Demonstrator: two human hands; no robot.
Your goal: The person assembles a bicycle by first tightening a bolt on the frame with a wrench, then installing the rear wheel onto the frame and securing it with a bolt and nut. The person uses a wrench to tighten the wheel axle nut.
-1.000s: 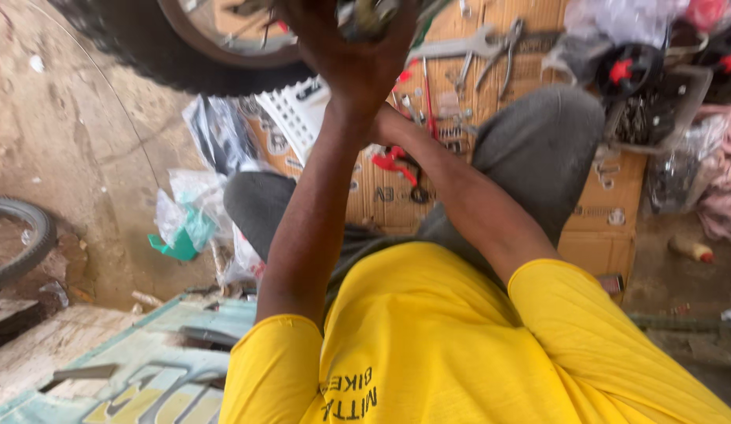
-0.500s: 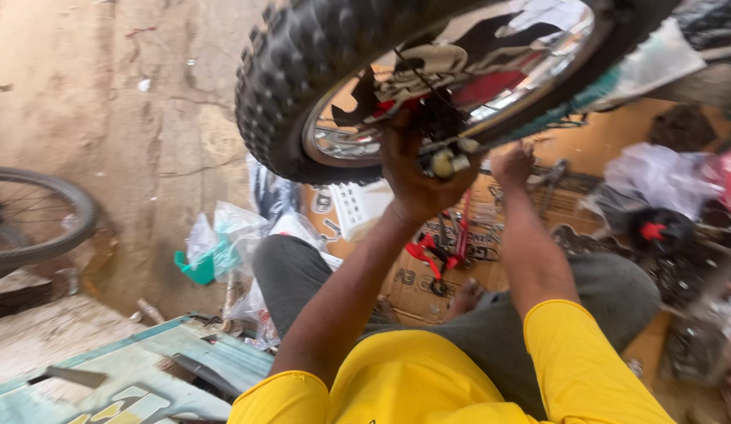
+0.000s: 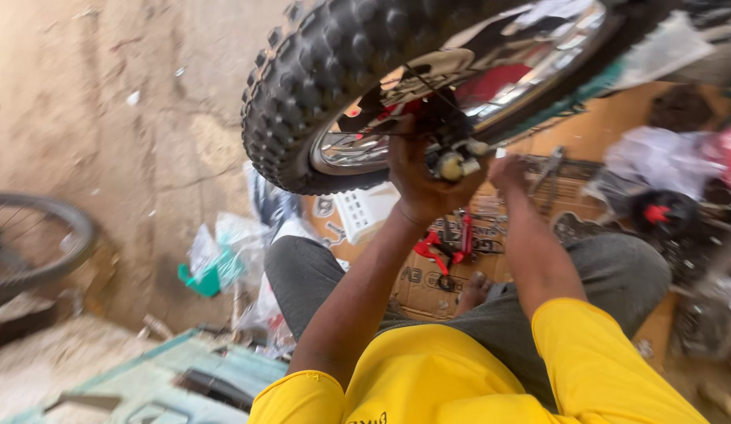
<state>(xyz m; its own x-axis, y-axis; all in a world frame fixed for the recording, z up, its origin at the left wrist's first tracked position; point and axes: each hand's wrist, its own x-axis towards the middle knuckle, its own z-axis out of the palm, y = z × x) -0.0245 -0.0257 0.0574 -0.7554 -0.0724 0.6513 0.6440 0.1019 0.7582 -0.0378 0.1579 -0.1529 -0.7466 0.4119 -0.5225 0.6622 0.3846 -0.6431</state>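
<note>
Wheel (image 3: 334, 86) with a knobby black tyre fills the top of the view, raised above the person's lap. The left hand (image 3: 420, 177) reaches up to its hub — grip closed around the axle fitting (image 3: 453, 163) at the centre, just below the shiny rim. The right hand (image 3: 508, 169) sits just beside that fitting (whether its grip is closed or loose cannot be told). Below, on cardboard (image 3: 428, 290) spread over the floor, lies a red tool (image 3: 448, 245) — near a white plastic crate (image 3: 365, 210).

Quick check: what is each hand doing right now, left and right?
Left hand: closed on the hub of the knobby wheel.
Right hand: at the hub; grip cannot be told.
</note>
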